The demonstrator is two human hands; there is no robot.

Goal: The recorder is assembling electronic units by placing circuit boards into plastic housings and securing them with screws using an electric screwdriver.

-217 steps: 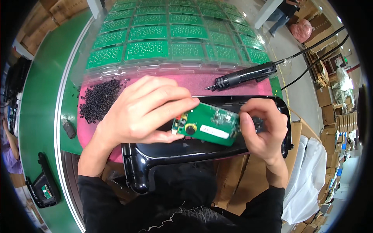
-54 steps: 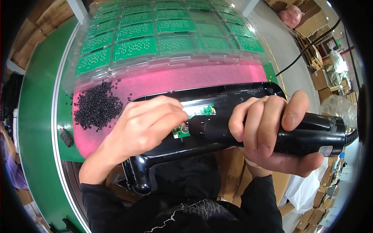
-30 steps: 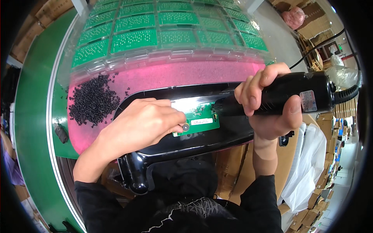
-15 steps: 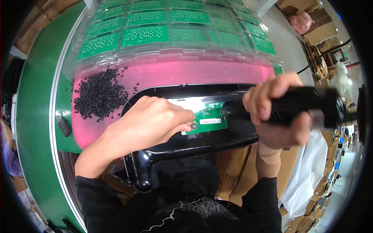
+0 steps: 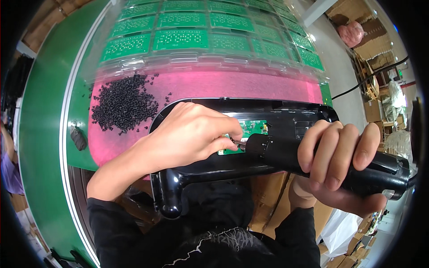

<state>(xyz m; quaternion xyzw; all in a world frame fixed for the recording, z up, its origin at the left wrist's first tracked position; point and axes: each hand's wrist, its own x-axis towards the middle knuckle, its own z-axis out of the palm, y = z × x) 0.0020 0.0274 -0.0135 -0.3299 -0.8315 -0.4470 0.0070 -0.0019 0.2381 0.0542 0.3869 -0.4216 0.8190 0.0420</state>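
My right hand (image 5: 337,156) is wrapped around a black corded electric screwdriver (image 5: 283,154), held slanting with its nose toward my left fingers. A small green circuit board (image 5: 254,126) lies inside a glossy black plastic housing (image 5: 281,117) with a rounded handle-like end at the lower left. Over the board, my left hand (image 5: 192,134) pinches thumb and forefinger together right at the screwdriver's metal bit (image 5: 240,144). Whatever those fingertips hold is too small and covered to make out. Part of the board is hidden behind the left hand and the screwdriver.
Small black screws (image 5: 123,105) are heaped on a pink mat (image 5: 201,81) at the left. Clear trays (image 5: 187,61) of green boards stand behind. A dark grey lump (image 5: 78,138) sits on the green table (image 5: 44,120). Cardboard (image 5: 270,190) is below; another person's purple sleeve (image 5: 13,174) shows far left.
The screwdriver's nose has moved left and slightly down to my left fingertips, its rear end tilting lower. My left hand stays pinched near the board. The whole view has shifted slightly.
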